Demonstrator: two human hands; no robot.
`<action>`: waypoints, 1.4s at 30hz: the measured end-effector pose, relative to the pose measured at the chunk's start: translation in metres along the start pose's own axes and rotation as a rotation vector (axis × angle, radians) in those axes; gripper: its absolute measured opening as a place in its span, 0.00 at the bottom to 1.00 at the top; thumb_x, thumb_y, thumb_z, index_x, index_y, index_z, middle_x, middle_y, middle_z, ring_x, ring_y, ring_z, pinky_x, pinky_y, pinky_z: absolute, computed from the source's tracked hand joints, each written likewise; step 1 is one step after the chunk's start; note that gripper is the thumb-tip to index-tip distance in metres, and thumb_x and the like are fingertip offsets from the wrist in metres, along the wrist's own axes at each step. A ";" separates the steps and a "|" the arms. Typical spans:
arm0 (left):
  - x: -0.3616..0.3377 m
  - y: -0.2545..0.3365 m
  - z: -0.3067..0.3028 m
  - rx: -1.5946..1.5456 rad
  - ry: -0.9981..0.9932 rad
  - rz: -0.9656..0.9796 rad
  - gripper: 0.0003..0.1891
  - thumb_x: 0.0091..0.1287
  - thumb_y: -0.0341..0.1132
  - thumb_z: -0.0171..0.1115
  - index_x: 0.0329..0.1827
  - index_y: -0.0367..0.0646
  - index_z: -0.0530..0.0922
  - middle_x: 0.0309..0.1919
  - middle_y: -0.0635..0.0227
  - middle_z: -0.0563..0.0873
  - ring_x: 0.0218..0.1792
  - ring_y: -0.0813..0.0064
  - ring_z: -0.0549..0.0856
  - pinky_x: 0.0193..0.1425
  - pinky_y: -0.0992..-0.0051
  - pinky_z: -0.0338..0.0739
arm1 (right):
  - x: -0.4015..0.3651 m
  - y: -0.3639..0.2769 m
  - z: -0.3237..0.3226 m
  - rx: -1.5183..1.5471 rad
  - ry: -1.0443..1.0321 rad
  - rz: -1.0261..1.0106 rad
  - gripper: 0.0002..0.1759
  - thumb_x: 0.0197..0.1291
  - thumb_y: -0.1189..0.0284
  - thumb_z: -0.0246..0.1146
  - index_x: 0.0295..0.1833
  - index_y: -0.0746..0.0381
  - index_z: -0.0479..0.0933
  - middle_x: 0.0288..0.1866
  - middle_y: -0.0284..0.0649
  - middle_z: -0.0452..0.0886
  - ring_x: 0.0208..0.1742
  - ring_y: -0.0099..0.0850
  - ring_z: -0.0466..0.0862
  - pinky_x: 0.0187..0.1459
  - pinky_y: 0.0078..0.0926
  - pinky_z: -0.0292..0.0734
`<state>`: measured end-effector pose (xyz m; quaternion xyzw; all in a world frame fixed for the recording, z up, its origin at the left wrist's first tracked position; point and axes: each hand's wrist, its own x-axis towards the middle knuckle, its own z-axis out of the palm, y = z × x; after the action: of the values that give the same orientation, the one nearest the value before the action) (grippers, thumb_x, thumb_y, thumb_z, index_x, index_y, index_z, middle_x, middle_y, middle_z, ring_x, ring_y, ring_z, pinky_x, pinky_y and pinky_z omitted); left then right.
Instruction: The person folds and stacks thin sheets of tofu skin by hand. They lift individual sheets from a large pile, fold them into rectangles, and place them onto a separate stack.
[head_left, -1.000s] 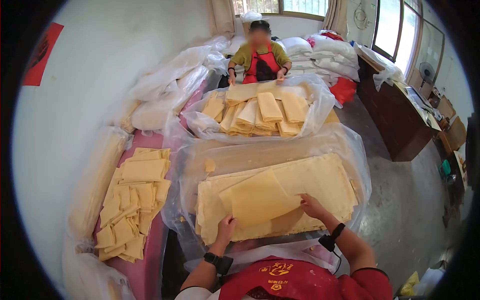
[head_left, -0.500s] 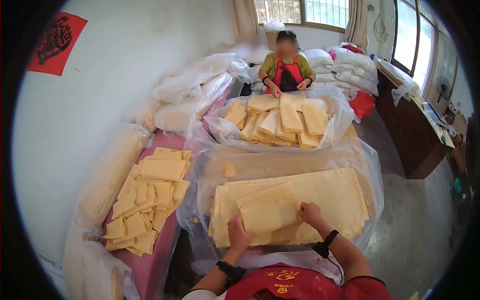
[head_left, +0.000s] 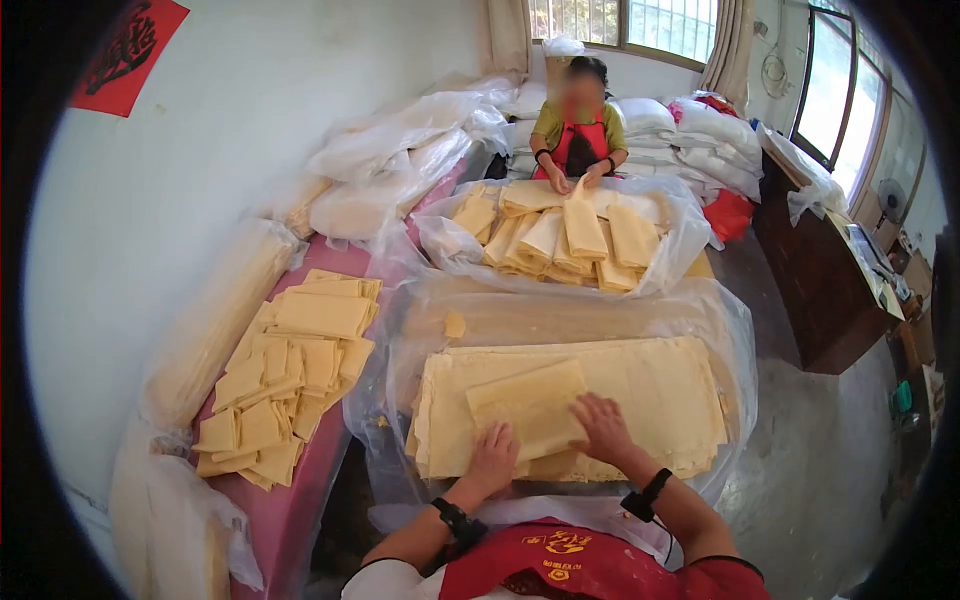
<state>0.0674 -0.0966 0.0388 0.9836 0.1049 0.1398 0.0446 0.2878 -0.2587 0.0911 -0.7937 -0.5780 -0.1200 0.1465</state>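
Observation:
A folded pale-yellow sheet (head_left: 525, 400), thin and rough like tofu skin, lies on top of a flat stack of larger yellow sheets (head_left: 665, 400) in front of me. My left hand (head_left: 492, 458) rests on the near left part of the folded sheet, fingers extended over it. At its right end lies my right hand (head_left: 602, 428), fingers spread and touching the sheet's surface. Neither hand grips anything. A clear plastic wrap (head_left: 735, 330) lies beneath and around the stack.
Several folded sheets (head_left: 320, 312) are piled on a pink surface (head_left: 305, 505) at left. Across from me, a person (head_left: 578, 130) in a red apron handles sheets above a plastic-lined pile (head_left: 535, 240). Wrapped bundles (head_left: 215, 320) line the wall; a dark wooden desk (head_left: 825, 270) stands right.
My hands have gone from holding the folded sheet's two ends to lying on it with fingers extended. The sheet now lies flatter. The other person's hands have come together at a sheet.

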 end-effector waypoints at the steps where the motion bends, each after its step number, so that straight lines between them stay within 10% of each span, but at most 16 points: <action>1: 0.000 -0.003 0.003 0.040 0.018 0.047 0.25 0.48 0.38 0.72 0.48 0.37 0.77 0.60 0.44 0.72 0.66 0.49 0.68 0.66 0.55 0.67 | 0.000 -0.004 0.007 0.045 -0.094 -0.151 0.31 0.52 0.58 0.66 0.62 0.57 0.71 0.59 0.44 0.74 0.65 0.43 0.70 0.62 0.47 0.65; 8: 0.011 -0.061 -0.034 -0.568 -0.307 -0.081 0.14 0.64 0.37 0.55 0.48 0.38 0.76 0.45 0.51 0.83 0.50 0.52 0.81 0.53 0.60 0.76 | 0.007 0.034 0.030 0.205 -0.437 -0.200 0.16 0.55 0.57 0.67 0.33 0.59 0.78 0.34 0.40 0.84 0.37 0.41 0.83 0.55 0.42 0.73; 12: 0.018 -0.086 -0.004 -0.691 -0.308 -0.297 0.15 0.65 0.40 0.55 0.49 0.41 0.76 0.43 0.50 0.83 0.45 0.47 0.82 0.48 0.58 0.77 | 0.012 0.038 0.036 0.889 -0.364 0.275 0.17 0.58 0.58 0.66 0.35 0.63 0.77 0.32 0.45 0.83 0.32 0.47 0.80 0.35 0.36 0.76; 17: 0.041 -0.056 -0.022 -0.375 -0.227 -0.583 0.17 0.64 0.40 0.57 0.55 0.47 0.78 0.47 0.54 0.83 0.48 0.54 0.82 0.53 0.58 0.75 | 0.027 0.034 0.071 0.590 -0.254 0.497 0.15 0.58 0.60 0.64 0.41 0.61 0.77 0.34 0.47 0.83 0.36 0.48 0.82 0.39 0.41 0.77; 19: 0.046 -0.039 -0.023 0.077 0.121 -0.211 0.21 0.64 0.42 0.57 0.61 0.54 0.76 0.61 0.59 0.77 0.63 0.59 0.74 0.65 0.55 0.66 | 0.027 0.031 0.080 0.521 -0.250 0.485 0.15 0.58 0.61 0.63 0.43 0.60 0.77 0.33 0.48 0.83 0.36 0.48 0.82 0.39 0.42 0.77; 25: 0.055 0.000 -0.005 -0.016 -0.069 -0.048 0.32 0.65 0.50 0.58 0.72 0.57 0.64 0.73 0.60 0.62 0.75 0.56 0.57 0.72 0.43 0.49 | 0.036 0.008 0.053 0.263 -0.222 0.473 0.16 0.54 0.63 0.65 0.45 0.60 0.76 0.47 0.46 0.81 0.49 0.45 0.81 0.47 0.44 0.75; 32: 0.044 -0.008 0.016 0.030 -0.036 -0.098 0.35 0.65 0.57 0.53 0.75 0.56 0.60 0.74 0.60 0.60 0.75 0.59 0.56 0.72 0.43 0.49 | 0.030 -0.052 0.028 -0.063 0.082 -0.144 0.18 0.57 0.65 0.62 0.53 0.57 0.76 0.69 0.44 0.67 0.71 0.43 0.65 0.70 0.49 0.55; 42: 0.041 -0.029 0.024 -0.036 0.205 -0.143 0.25 0.62 0.44 0.59 0.61 0.43 0.72 0.65 0.61 0.70 0.69 0.61 0.65 0.72 0.55 0.57 | 0.017 -0.031 0.069 0.113 -0.173 -0.063 0.38 0.60 0.46 0.57 0.72 0.52 0.63 0.76 0.46 0.58 0.78 0.45 0.51 0.74 0.57 0.38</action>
<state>0.1068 -0.0614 0.0229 0.9532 0.1765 0.2378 0.0613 0.2649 -0.2091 0.0360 -0.7731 -0.6190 -0.0226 0.1366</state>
